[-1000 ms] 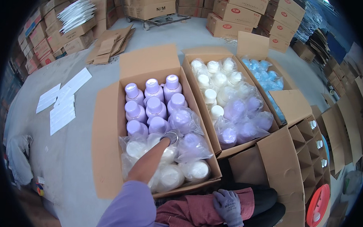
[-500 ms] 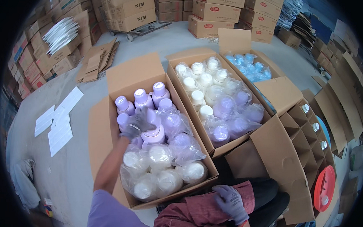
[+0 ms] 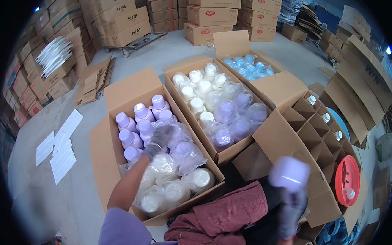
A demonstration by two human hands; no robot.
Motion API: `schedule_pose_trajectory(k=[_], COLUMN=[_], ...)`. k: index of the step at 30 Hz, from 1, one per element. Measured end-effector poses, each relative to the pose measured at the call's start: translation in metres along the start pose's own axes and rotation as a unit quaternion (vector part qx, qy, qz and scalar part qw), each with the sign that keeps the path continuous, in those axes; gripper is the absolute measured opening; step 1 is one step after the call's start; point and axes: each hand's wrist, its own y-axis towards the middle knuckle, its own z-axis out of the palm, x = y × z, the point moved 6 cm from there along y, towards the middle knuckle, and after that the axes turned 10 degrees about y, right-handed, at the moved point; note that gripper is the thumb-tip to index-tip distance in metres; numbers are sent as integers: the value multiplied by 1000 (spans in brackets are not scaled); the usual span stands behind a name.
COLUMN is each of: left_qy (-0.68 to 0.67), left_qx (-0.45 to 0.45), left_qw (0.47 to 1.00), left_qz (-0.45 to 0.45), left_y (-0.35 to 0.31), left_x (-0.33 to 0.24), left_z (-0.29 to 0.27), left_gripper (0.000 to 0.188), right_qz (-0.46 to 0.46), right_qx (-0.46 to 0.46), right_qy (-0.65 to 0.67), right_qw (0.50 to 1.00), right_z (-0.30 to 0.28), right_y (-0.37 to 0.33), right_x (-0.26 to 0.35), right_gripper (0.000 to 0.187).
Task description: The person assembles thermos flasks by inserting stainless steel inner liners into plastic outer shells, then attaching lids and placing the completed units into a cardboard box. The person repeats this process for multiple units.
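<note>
The blurred lavender plastic piece, cup-like in outline with a smooth, glossy surface and a paler lower edge, is right of centre in the lower half of the frame. The right hand, in a grey glove, grips it from below. The left hand, also grey-gloved and blurred, reaches in over the carton left of centre; I cannot tell whether its fingers are closed on anything.

That open brown cardboard carton has upright, shiny lavender bottles at its far left, clear-bagged lavender ones at its right and bagged round white pieces at its near end. The open cardboard carton at centre has white-topped pieces toward its far end and bagged lavender ones nearer. At upper centre, a third cardboard carton contains bagged light-blue pieces. At right, a carton with cardboard dividers shows three white caps along its far right side, beside a round-edged red plastic tray.
</note>
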Motion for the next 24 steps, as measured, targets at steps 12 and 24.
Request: schedule_pose_trajectory(k=[12, 24], left_qy=[135, -297], left_qx=[-200, 234], left_qw=[970, 753], left_qz=[-33, 539], left_y=[-22, -138], left_x=[237, -272], left_z=[-15, -8], left_gripper=[63, 19], right_qz=[-47, 164], right_qx=[-113, -149], right_qy=[-665, 371], right_qw=[737, 902], right_z=[-233, -82], right_y=[95, 89], right_x=[22, -3], right_gripper=[32, 49])
